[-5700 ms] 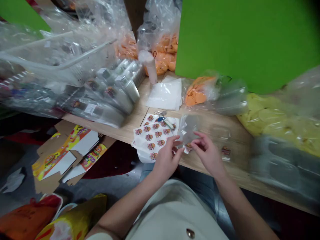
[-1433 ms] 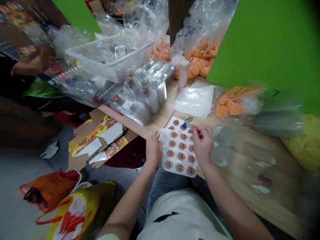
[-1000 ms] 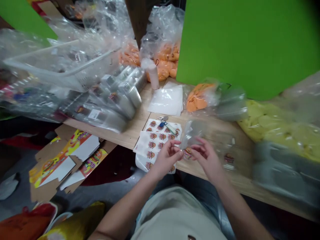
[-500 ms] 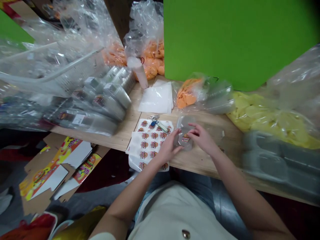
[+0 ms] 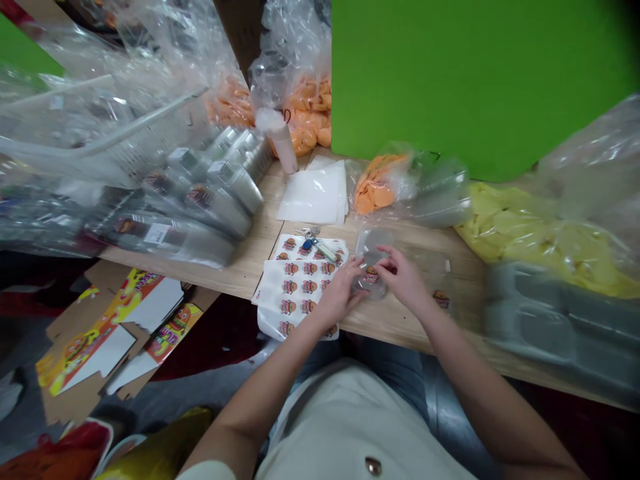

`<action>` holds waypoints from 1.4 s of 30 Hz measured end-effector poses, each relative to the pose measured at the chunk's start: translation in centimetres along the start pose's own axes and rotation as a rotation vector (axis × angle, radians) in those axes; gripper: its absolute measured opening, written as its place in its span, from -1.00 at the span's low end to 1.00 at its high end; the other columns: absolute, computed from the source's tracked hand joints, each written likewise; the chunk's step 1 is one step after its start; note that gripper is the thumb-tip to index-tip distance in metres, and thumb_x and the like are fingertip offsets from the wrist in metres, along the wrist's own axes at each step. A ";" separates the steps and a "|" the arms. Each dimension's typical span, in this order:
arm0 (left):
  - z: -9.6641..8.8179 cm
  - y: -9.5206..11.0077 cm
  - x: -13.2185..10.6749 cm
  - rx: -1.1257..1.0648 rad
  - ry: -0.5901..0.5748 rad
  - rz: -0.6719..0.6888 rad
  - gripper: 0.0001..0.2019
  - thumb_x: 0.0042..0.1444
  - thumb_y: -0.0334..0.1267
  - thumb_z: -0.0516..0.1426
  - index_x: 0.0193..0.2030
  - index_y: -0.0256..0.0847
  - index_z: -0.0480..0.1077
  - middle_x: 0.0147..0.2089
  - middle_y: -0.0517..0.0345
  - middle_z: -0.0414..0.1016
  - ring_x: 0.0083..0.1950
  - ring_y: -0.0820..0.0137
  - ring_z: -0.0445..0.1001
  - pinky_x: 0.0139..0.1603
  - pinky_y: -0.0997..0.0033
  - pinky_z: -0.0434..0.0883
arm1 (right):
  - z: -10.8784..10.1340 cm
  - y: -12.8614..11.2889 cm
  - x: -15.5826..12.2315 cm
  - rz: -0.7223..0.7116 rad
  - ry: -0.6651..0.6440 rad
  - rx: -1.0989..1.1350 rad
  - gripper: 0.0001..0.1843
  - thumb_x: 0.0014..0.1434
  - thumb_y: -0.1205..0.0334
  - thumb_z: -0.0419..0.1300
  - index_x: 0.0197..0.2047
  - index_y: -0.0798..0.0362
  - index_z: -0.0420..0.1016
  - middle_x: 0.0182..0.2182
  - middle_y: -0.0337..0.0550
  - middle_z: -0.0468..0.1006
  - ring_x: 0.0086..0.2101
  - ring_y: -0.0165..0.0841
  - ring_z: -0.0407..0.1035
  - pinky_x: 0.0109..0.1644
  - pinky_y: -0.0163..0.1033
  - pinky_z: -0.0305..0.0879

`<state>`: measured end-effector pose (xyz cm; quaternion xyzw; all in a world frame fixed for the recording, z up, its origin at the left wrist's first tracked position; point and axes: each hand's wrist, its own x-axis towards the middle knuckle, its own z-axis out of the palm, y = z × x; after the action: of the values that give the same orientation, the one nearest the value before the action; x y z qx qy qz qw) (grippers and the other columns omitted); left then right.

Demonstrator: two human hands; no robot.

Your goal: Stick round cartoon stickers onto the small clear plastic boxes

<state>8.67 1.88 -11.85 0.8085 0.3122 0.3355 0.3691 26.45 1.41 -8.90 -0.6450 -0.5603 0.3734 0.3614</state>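
A small clear plastic container [image 5: 376, 240] with its lid side folded open lies on the wooden table in front of me. A burger sticker [image 5: 370, 275] is on its near half. My left hand [image 5: 343, 291] grips the container's left edge, thumb low and fingers above. With thumb and forefinger pinched together, my right hand [image 5: 401, 279] is at the sticker's right edge. Just left of my left hand lies a sheet of burger stickers [image 5: 299, 288], with keys [image 5: 311, 241] on its far part.
Another clear container [image 5: 443, 267] with a sticker lies to the right, before grey trays [image 5: 533, 313]. Stacked clear containers [image 5: 215, 193] and a white basket [image 5: 150, 137] fill the left. White sheets [image 5: 313, 197], bagged orange pieces [image 5: 377, 187] and bagged yellow pieces [image 5: 515, 217] lie behind.
The view has shifted slightly. My left fingers have moved a little further over the container near the sticker; my right hand keeps its pinch in nearly the same spot.
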 end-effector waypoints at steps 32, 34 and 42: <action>-0.5 6.2 0.7 -0.367 0.021 -0.495 -0.69 -0.04 -0.10 0.20 -0.19 -0.22 0.41 -0.30 0.14 0.41 -0.29 0.44 0.38 -0.26 0.46 0.33 | -7.7 2.8 -9.0 -0.264 -0.036 -0.593 -0.38 0.15 0.13 0.08 0.24 0.02 0.00 0.13 0.05 0.26 0.10 -0.15 0.18 0.13 0.03 0.18; -1.9 4.8 -1.7 -0.140 0.234 -0.459 -0.74 0.03 -0.12 0.14 -0.17 -0.19 0.39 -0.18 0.08 0.38 -0.17 0.39 0.37 -0.18 0.41 0.35 | -9.4 5.4 -9.1 -0.201 -0.053 -0.672 -0.48 0.16 0.19 0.02 0.19 0.12 0.10 0.09 0.13 0.29 0.08 -0.12 0.21 0.12 0.07 0.19; -7.2 0.4 -16.6 -0.161 1.065 -1.209 -0.59 -0.03 -0.12 0.20 -0.08 -0.20 0.22 -0.07 0.05 0.28 -0.12 0.40 0.36 -0.22 0.42 0.38 | -3.2 2.5 -9.4 -0.365 0.125 -0.706 -0.55 0.15 0.27 0.01 0.13 0.13 0.21 0.04 0.13 0.33 0.10 -0.10 0.17 0.14 0.08 0.15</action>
<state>-6.37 -8.01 -13.10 0.2025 0.8039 0.4397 0.3455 29.54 -8.39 -8.90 -0.6409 -0.7365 0.0480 0.2113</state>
